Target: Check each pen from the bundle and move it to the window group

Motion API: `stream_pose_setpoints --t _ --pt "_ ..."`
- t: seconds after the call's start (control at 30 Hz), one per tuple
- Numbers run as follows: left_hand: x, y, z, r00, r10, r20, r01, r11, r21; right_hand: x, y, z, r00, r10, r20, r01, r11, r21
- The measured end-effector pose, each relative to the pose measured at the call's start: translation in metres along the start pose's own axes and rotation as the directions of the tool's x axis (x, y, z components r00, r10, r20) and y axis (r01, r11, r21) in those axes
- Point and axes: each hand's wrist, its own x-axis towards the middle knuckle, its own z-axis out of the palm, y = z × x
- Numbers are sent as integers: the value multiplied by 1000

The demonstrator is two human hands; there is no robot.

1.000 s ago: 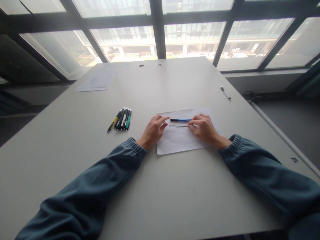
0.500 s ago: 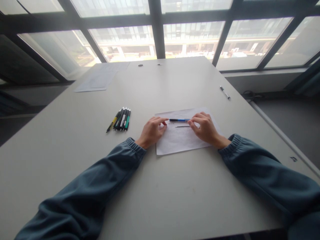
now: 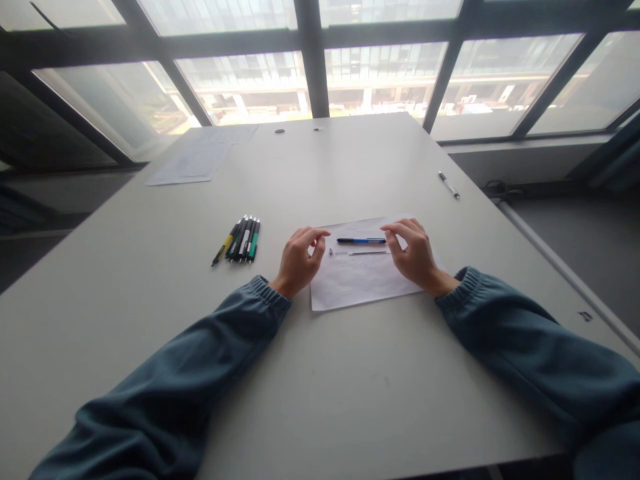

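The blue pen (image 3: 361, 241) lies crosswise on the white paper (image 3: 363, 287), between the 2 hands. The left hand (image 3: 300, 257) holds its thumb and index finger apart, their tips short of the pen's black end and near a tiny metallic piece (image 3: 331, 252). The right hand (image 3: 414, 253) also has thumb and index finger parted, just beside the pen's other end; whether they touch it, I cannot tell. Nearer the person than the pen lies a thin refill (image 3: 367, 253).

Hazy daylight glare from the windows (image 3: 385, 77), corners dim, perhaps blurred.
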Motion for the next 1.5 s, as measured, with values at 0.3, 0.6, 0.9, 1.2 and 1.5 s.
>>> stream_pose_setpoints --t 0.3,0.6,0.9,1.2,1.5 --pt "-1 -2 1 1000 14 13 -13 1000 -6 1 -6 -5 996 84 -23 -81 993 86" --pt "0 -1 1 1000 21 23 -20 1000 -4 1 -7 -4 997 60 -42 -56 993 100" --pt "0 0 0 999 32 43 -33 999 6 1 -6 -3 997 75 -35 -71 992 103" --pt "-2 -5 1 984 138 109 -147 986 82 1 -5 -2 998 64 -12 -63 994 86" --pt "-4 1 2 940 174 292 -261 920 292 1 1 2 988 16 154 -3 996 -84"
